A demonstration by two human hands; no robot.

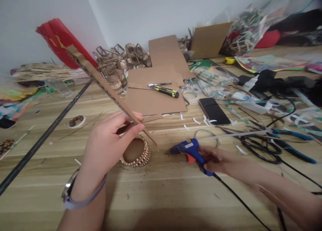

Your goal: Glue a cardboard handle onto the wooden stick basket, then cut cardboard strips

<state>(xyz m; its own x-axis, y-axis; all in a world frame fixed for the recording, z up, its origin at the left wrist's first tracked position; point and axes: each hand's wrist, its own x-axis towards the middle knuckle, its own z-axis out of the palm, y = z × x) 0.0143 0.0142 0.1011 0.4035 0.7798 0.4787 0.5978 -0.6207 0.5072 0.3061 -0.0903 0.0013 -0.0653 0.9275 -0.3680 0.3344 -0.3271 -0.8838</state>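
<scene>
You pinch a long, thin strip of corrugated cardboard [107,86] between thumb and fingers of your left hand [105,142] at a wooden worktable [141,194], its bent far end rising up and to the left in front of a red bag [66,43]. Your right hand [213,160] is closed around the handle of a blue glue gun [193,148] with an orange trigger; whether a finger presses that trigger, you cannot tell from this angle. The nozzle points left, apart from the strip and from 1 small round basket [145,153] edged with short sticks, which sits on the table below your left hand and partly hidden by it. Beyond, 1 yellow-and-black utility knife [164,91] lies on cardboard sheets [156,101], with a dark phone [213,110] to the right. Black-handled scissors [261,148] and blue-and-black pliers [293,145] lie farther right, while more stick-trimmed baskets [115,83] crowd together near the wall [130,12].
</scene>
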